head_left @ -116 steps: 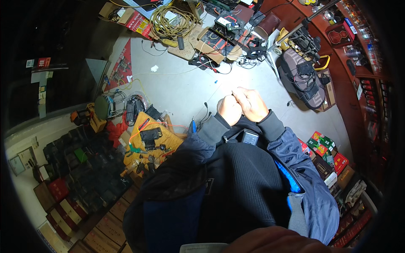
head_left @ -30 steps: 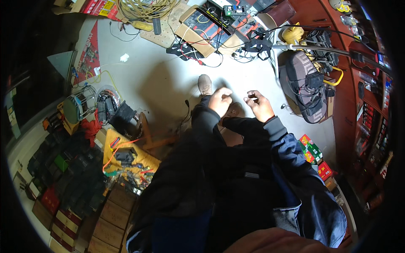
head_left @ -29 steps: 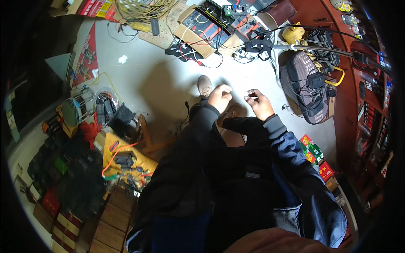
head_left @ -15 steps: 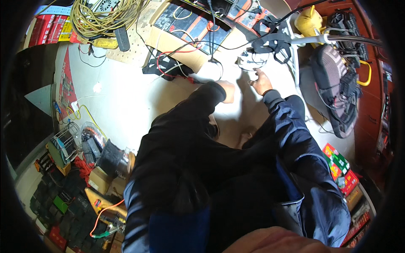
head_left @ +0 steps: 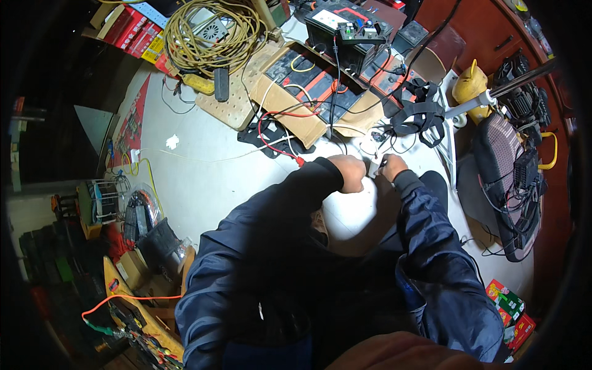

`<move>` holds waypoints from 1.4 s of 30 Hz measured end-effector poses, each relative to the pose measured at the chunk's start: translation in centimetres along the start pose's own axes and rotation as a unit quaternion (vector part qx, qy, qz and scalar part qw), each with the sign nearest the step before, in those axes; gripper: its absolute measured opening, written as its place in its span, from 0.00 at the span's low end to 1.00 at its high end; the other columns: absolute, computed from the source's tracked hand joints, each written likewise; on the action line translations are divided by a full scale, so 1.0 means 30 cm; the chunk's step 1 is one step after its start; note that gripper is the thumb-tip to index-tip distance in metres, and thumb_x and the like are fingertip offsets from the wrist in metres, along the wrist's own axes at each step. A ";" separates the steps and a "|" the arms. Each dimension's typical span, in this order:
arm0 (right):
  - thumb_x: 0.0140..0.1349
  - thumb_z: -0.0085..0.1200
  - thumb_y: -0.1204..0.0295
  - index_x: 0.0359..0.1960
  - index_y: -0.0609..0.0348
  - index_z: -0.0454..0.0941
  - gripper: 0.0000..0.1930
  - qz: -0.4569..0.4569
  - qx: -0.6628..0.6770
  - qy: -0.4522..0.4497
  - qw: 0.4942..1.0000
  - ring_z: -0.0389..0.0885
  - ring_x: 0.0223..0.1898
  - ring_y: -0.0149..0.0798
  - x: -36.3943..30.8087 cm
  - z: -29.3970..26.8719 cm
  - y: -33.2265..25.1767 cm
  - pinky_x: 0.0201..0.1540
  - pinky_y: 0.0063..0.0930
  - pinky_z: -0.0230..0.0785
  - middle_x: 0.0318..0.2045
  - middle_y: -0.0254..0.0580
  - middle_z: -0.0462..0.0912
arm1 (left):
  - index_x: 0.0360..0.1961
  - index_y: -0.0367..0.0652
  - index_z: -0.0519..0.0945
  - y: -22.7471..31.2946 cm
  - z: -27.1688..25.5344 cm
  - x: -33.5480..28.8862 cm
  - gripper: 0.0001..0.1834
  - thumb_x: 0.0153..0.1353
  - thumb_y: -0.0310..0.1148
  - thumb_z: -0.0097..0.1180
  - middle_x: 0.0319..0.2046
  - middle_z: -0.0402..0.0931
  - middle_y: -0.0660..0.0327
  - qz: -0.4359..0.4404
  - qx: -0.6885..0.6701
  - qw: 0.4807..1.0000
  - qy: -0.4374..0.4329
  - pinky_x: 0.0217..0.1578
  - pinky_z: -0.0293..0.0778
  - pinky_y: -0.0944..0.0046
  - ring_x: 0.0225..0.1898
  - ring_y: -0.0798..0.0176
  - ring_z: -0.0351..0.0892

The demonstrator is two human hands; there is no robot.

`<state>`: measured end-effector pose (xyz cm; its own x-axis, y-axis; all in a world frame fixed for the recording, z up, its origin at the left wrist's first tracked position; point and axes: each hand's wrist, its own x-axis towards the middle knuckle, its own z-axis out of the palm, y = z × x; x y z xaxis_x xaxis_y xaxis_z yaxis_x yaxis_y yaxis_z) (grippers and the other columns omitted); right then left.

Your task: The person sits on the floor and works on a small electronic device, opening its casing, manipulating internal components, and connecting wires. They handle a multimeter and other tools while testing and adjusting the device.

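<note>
My left hand (head_left: 349, 172) is closed in a fist above the pale floor; what its fingers hold, if anything, is hidden. Just right of it, my right hand (head_left: 394, 167) grips a small white block (head_left: 374, 164), perhaps a socket; its details are too small to read. A small dark piece shows at the right fingertips. Dark cables (head_left: 385, 140) loop just beyond the block. To the left of my left hand lies a red clip (head_left: 300, 161) on a red lead.
Ahead, an opened cardboard box (head_left: 296, 120) holds black-and-red batteries, with a larger battery (head_left: 348, 37) behind. A coiled yellow hose (head_left: 213, 43) lies far left. On the right are a metal pole (head_left: 468, 105), black straps (head_left: 422, 114) and a padded seat (head_left: 502, 185). Tools (head_left: 139, 336) fill the lower left.
My right hand has closed on the white block where it was reaching toward it with fingers apart. Both hands are now close together. The view has shifted, showing more of the far batteries.
</note>
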<state>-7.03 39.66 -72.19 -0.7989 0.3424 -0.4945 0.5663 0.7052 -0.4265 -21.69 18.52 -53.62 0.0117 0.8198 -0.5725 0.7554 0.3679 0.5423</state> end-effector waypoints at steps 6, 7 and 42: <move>0.50 0.75 0.73 0.38 0.66 0.86 0.15 -0.063 0.278 -0.118 0.951 0.84 0.34 0.36 -0.157 -0.059 -0.103 0.42 0.30 0.77 0.31 0.43 0.87 | 0.44 0.35 0.86 0.003 0.004 -0.016 0.30 0.58 0.56 0.63 0.44 0.85 0.41 -0.105 -0.002 0.994 0.022 0.50 0.78 0.48 0.48 0.41 0.85; 0.52 0.74 0.76 0.39 0.67 0.85 0.14 -0.061 0.347 -0.141 0.925 0.82 0.33 0.31 -0.185 -0.066 -0.124 0.41 0.27 0.76 0.31 0.39 0.87 | 0.45 0.34 0.86 0.002 0.001 -0.013 0.35 0.56 0.60 0.64 0.43 0.85 0.40 -0.109 -0.002 0.994 0.004 0.50 0.78 0.49 0.47 0.40 0.85; 0.62 0.67 0.71 0.49 0.58 0.83 0.15 -0.354 0.240 0.142 0.893 0.84 0.46 0.56 -0.426 -0.219 -0.390 0.49 0.40 0.78 0.44 0.52 0.84 | 0.62 0.20 0.71 -0.015 0.002 0.053 0.49 0.68 0.67 0.53 0.55 0.78 0.37 -0.110 -0.296 0.945 0.079 0.48 0.81 0.56 0.49 0.48 0.84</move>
<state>-4.78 31.12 -55.92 -0.9717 0.1079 0.2101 -0.1335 0.4829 -0.8655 -21.99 19.62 -54.81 -0.2369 0.7331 -0.6375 0.2276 0.6798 0.6972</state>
